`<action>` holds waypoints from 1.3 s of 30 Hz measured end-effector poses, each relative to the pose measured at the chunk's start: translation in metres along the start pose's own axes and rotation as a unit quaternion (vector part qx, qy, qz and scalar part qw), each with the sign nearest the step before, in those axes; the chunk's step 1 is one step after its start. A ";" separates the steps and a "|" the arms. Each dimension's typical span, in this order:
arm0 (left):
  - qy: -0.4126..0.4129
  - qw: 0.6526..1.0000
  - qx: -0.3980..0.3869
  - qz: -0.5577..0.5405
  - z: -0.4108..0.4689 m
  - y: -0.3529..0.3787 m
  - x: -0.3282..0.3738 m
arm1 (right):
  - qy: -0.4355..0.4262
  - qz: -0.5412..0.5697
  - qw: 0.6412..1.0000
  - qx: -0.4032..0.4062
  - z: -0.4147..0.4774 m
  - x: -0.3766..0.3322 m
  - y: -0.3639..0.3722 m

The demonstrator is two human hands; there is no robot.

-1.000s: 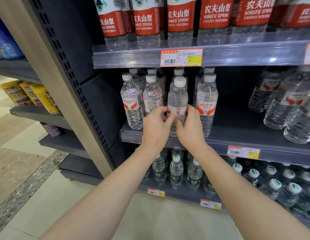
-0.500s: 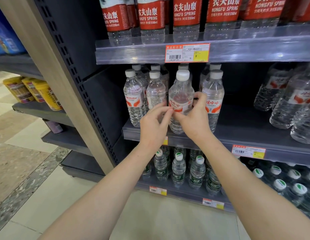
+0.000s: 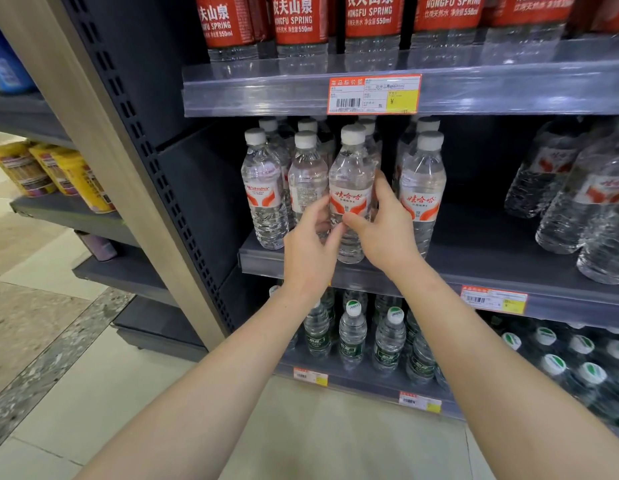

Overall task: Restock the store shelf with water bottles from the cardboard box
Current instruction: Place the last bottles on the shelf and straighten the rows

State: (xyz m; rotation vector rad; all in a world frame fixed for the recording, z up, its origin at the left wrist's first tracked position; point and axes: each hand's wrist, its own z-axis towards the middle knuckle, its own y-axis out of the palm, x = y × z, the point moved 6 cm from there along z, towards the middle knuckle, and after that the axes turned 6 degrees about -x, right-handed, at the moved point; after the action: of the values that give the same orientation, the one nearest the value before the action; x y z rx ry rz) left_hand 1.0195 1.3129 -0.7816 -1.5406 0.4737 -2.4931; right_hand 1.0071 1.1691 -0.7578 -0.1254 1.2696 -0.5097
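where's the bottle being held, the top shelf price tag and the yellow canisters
held water bottle [image 3: 351, 174]: head view, on the clear body above the label
top shelf price tag [image 3: 374, 95]: head view, on its middle
yellow canisters [image 3: 83, 183]: head view, on the nearest canister's side

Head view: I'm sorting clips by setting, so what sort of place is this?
Most likely a shop aisle. Tiered shelves carry rows of identical water bottles, a barcoded price tag is clipped to the shelf edge, and yellow packaged goods fill the neighbouring rack.
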 end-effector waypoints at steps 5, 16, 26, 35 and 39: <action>-0.002 0.999 0.016 0.034 0.004 0.006 0.005 | 0.015 0.002 0.999 0.041 -0.001 0.010 0.000; -0.021 0.988 0.037 0.151 0.005 0.019 0.006 | 0.052 -0.035 0.997 0.038 -0.003 0.019 0.005; -0.032 0.991 0.053 0.121 0.010 0.029 0.006 | 0.049 -0.029 0.997 0.046 -0.001 0.017 0.003; -0.020 0.986 -0.020 0.167 0.015 0.011 0.014 | 0.089 -0.032 0.995 0.032 0.001 0.013 0.002; -0.031 0.977 0.108 0.181 0.000 -0.020 0.018 | 0.116 -0.064 0.991 0.034 -0.006 0.007 0.013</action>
State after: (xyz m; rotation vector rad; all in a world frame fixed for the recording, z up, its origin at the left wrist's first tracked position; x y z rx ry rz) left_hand 1.0121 1.3258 -0.7595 -1.3110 0.4144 -2.1353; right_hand 1.0071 1.1786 -0.7708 -0.0932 1.4747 -0.6933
